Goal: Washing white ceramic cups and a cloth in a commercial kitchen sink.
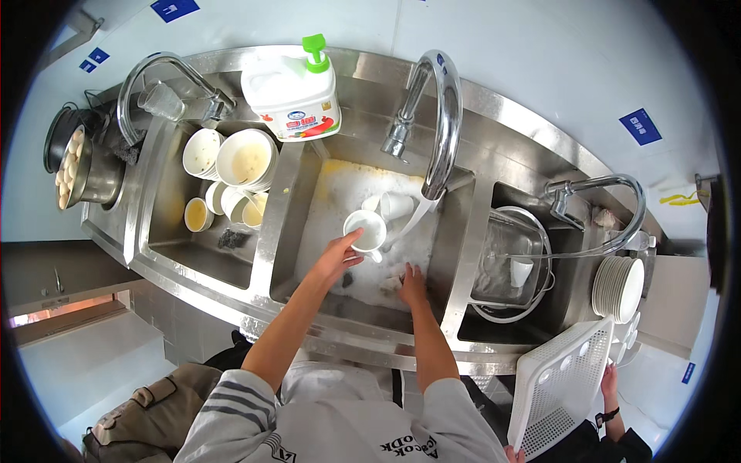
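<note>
In the middle basin of a stainless steel sink [292,231], my left hand [337,257] grips a white mug [365,230] by its rim, thumb inside and handle pointing towards me. White suds [324,214] fill much of this basin. Just beyond the held mug, another white cup [396,205] lies on its side in the foam. My right hand [412,286] reaches low into the suds, its fingers against a pale, crumpled cloth or sponge [391,284]; whether they grip it is unclear. A small dark scrap [347,280] floats nearby.
Stacked bowls [246,159] with food residue fill the left basin. A detergent jug [292,104] and tall faucet [443,116] stand behind. Water runs into a rectangular tub [492,272] holding a cup [521,272]. Plates [616,289] stand right; another person holds a white perforated basket [558,390].
</note>
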The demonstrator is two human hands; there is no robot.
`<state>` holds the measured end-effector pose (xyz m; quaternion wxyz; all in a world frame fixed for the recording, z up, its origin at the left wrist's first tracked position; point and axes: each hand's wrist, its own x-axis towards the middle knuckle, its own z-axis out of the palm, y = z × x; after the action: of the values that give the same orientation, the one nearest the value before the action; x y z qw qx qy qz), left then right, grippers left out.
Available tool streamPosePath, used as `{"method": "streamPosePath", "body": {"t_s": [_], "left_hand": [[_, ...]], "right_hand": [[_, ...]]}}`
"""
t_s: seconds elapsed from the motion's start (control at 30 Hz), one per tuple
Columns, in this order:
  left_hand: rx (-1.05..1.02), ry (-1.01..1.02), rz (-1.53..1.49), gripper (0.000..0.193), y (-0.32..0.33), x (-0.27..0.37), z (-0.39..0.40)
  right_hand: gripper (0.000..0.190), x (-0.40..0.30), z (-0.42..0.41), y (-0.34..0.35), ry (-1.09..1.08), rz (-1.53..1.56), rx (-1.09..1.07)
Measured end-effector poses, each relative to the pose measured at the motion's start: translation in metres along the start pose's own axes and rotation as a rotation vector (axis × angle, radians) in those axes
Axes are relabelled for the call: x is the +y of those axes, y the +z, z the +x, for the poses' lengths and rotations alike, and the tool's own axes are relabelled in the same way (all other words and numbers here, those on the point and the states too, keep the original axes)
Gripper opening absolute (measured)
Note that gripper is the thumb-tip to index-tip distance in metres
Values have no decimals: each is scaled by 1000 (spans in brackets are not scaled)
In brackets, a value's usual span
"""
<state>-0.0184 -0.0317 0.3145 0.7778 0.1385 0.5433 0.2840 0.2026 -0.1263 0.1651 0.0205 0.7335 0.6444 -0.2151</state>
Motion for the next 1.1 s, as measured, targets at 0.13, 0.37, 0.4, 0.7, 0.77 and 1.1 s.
{"method": "streamPosePath", "body": {"t_s": [0.13, 0.37, 0.4, 0.7, 0.77, 1.1], "left_hand": [[24, 51, -14, 63, -13, -1, -14], [2, 73, 119, 60, -30, 4, -23], [-1, 62, 102, 60, -30, 3, -25], [-10, 128, 262, 69, -22, -10, -39], [52, 92, 336, 71, -17, -10, -42], [-155, 128, 82, 65, 16, -24, -24]], "right_hand": [[63, 7, 9, -8, 64, 161, -383], [69, -7, 3, -43, 178, 741, -256], [69, -10, -4, -51, 104, 760, -223], [62, -44, -34, -176, -202, 692, -25], [60, -50, -36, -190, -203, 607, 61], [45, -48, -31, -196, -56, 1195, -39]]}}
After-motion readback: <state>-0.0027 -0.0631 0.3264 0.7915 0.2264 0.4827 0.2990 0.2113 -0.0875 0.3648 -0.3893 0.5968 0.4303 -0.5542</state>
